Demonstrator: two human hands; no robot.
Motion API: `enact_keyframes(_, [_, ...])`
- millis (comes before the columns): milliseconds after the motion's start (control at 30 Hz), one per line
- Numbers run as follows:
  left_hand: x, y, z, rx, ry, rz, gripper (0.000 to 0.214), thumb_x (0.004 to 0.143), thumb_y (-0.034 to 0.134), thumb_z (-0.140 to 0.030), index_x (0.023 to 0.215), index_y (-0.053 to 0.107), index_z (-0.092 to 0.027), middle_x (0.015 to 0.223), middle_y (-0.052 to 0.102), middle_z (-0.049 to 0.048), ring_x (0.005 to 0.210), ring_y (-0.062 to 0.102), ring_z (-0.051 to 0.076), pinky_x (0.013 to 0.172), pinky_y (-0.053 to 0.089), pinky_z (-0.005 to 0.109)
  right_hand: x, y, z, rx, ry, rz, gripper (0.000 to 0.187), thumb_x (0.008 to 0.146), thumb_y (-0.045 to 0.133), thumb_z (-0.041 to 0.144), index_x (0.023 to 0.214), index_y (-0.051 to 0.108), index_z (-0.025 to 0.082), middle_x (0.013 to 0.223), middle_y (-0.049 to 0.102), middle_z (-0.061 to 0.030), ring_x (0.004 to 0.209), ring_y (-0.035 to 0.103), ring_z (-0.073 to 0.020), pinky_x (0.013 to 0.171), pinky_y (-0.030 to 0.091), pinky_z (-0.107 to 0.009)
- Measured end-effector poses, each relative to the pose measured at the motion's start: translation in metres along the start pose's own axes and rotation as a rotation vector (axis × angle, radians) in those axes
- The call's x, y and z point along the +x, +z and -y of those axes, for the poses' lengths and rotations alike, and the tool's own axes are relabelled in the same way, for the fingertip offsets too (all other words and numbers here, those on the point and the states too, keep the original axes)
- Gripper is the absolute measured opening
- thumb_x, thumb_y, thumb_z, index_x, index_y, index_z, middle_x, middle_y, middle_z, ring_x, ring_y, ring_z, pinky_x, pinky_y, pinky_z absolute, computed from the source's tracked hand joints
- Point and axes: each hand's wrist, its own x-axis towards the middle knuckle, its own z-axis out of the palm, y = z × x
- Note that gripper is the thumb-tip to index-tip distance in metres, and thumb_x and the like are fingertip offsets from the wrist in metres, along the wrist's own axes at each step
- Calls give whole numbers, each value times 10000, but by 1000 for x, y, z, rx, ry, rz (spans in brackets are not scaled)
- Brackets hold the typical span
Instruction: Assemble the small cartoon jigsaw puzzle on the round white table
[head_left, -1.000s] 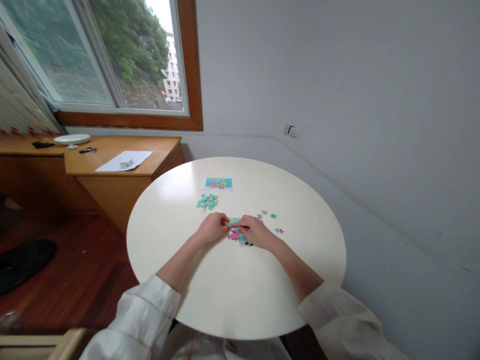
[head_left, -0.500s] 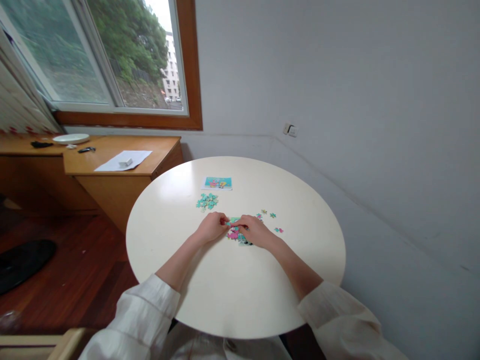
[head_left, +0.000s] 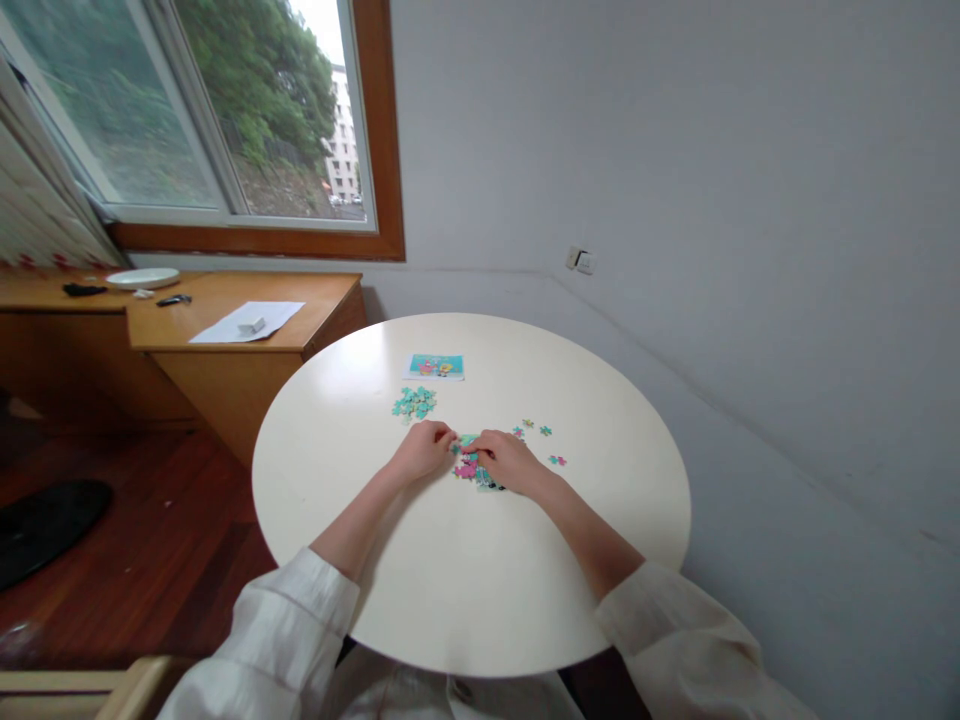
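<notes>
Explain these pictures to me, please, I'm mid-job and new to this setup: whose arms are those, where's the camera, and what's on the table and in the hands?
There's no machine here: these are a person's bare hands, seen by a camera on their head looking forward and down. On the round white table lie a picture card, a pile of puzzle pieces and, to the right, a few loose pieces. The right hand lies partly over a patch of pieces; the left hand is at its left edge. Whether either grips a piece is too small to tell.
</notes>
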Motion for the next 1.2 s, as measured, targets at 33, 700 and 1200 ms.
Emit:
enact_keyframes(33, [0, 0, 0, -2, -2, -3, 309, 781, 416, -275, 684, 665, -121, 631, 650, 47, 586, 534, 143, 571, 363, 243, 0, -1, 1, -2, 4, 4, 353, 777, 429, 86, 930, 690, 270, 836, 653, -1, 832, 589, -149, 734, 421, -236])
enact_keyframes(700, [-1, -2, -5, 11, -33, -18, 298, 768, 419, -236, 736, 686, -106, 671, 671, 65, 593, 548, 142, 565, 370, 238, -3, -9, -6, 45, -37, -202, 307, 823, 384, 133, 937, 663, 193, 907, 677, -48, 824, 599, -153, 775, 428, -275])
enact_keyframes(1200, [-3, -5, -5, 137, -46, 57, 319, 709, 414, -134, 839, 706, -133, 846, 706, 72, 742, 612, 174, 706, 444, 246, -9, -28, -52, 180, 371, -490, 309, 758, 384, 238, 857, 667, 165, 527, 520, 12, 475, 440, -115, 492, 323, -232])
